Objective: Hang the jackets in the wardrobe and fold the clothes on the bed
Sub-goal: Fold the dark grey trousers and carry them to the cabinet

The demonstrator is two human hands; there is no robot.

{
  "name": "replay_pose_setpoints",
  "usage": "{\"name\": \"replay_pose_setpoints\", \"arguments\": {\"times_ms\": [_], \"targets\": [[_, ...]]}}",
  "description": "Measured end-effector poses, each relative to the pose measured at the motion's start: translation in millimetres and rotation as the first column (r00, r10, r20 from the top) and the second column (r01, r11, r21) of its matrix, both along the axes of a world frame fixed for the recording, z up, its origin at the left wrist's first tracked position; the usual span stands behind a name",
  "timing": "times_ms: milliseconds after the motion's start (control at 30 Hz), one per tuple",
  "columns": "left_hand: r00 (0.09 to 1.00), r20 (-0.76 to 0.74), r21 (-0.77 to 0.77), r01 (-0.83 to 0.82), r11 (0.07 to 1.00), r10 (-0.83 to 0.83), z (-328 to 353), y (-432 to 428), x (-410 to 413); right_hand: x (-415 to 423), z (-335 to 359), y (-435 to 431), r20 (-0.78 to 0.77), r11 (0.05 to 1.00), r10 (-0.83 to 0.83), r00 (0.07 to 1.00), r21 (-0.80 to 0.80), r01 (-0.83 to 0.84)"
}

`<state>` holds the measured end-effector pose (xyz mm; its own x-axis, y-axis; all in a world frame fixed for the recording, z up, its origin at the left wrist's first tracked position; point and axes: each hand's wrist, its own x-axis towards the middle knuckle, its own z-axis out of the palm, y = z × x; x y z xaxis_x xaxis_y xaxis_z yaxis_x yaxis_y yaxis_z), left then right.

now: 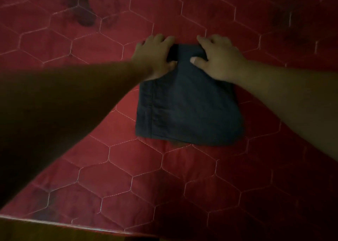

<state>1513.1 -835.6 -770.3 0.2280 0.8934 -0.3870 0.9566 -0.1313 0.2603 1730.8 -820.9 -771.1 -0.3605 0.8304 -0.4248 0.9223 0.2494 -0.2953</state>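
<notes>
- The dark garment (188, 112) is lying folded at centre frame on the red quilt (146, 176).
- The left hand (155, 55) and right hand (217, 57) are pinching its far edge, thumbs on top.
- Folding is probably finishing; the next move is calling for an even final fold.

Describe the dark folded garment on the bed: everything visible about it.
The dark garment is navy or charcoal woven-looking cloth, folded into a compact, roughly rectangular bundle, wider at the near end. A stitched seam runs along its left side. It lies flat on the red quilted bed cover. The left hand and right hand rest on its far corners, thumbs on top, fingers reaching past the far edge; whether they grip or only press is unclear.
</notes>
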Motion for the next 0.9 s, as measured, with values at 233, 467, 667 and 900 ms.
{"name": "replay_pose_setpoints", "arguments": {"times_ms": [233,467,667,900], "targets": [[0.999,-0.039,-0.314,-0.013,0.949,0.001,9,-34,-1,1,19,-42,0.063,0.984,0.052,0.997,-0.172,-0.041],[0.988,0.148,-0.525,0.125,0.842,-0.054,27,-82,-7,-4,37,-84,0.156,0.917,0.298,0.942,-0.320,-0.237],[0.968,0.243,-0.499,0.182,0.847,-0.065,80,-91,-10,3,91,-94,-0.080,0.903,0.284,0.956,-0.314,-0.294],[0.976,0.206,0.205,0.028,0.978,-0.071,164,-27,-19,13,186,-13,0.045,0.915,0.319,0.947,0.245,-0.320]]}}
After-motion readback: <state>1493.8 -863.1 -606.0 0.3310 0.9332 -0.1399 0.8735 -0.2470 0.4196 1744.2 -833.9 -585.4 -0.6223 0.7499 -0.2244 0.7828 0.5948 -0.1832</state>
